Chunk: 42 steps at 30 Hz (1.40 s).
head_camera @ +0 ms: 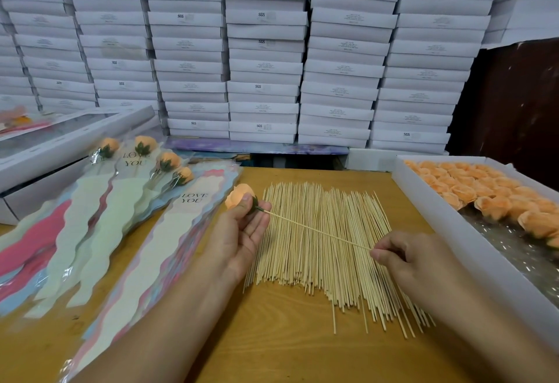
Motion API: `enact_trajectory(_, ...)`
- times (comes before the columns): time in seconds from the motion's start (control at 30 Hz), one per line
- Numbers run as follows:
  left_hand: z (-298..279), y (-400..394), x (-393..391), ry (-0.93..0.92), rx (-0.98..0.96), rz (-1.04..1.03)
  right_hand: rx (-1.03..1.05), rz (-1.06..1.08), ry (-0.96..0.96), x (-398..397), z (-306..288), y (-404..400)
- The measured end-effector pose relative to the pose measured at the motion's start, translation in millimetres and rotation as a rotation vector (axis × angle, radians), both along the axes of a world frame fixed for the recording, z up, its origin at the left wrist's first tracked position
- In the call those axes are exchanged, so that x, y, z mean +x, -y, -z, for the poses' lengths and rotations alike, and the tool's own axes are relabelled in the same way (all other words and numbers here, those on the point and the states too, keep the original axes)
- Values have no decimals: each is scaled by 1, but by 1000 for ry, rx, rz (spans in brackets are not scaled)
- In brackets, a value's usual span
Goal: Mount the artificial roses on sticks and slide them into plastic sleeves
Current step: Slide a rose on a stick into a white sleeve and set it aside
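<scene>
Stacks of flat white boxes (263, 50), several printed "SGS", wall in the far edge of the wooden worktop (272, 346). Over its middle, above a spread of loose sticks (317, 246), the left hand (242, 231) pinches a peach rose (240, 196) between thumb and fingertips, other fingers relaxed. The right hand (405, 257) pinches the free end of the stick (317, 231) running to the rose's base. Along the left edge lie plastic sleeves (169, 246) reading "LOVE YOU", some holding sleeved roses (169, 161). A tray (438, 216) of rose heads (484, 192) sits at the right edge.
</scene>
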<state>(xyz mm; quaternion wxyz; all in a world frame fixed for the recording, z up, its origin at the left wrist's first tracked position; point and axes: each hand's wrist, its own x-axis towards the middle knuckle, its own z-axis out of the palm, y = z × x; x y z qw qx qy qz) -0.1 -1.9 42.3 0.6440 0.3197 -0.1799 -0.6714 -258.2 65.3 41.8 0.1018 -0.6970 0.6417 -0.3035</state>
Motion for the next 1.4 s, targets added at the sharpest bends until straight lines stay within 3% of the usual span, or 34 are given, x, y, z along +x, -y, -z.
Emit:
enact_trajectory(0.33, -1, -1, -1, -3, -14, 18, 46, -19, -178, 2, -1, -2)
enact_trajectory(0.5, 0, -1, -1, -5, -9, 19, 77, -35, -169, 2, -1, -3)
enact_trajectory(0.7, -3, 0, 0, -11, -38, 20, 134, -87, 32, 1, -7, -3)
enact_trajectory(0.83, -2, 1, -1, 20, -41, 37, 486, -328, 326, 2, -18, -11)
enact_trajectory(0.97, 0, -1, -5, 101, -47, 95, 720, -434, 480, 7, -20, -16)
enact_trajectory(1.4, 9, -10, -23, 235, -2, 318, 688, -380, 783, 53, -6, -13)
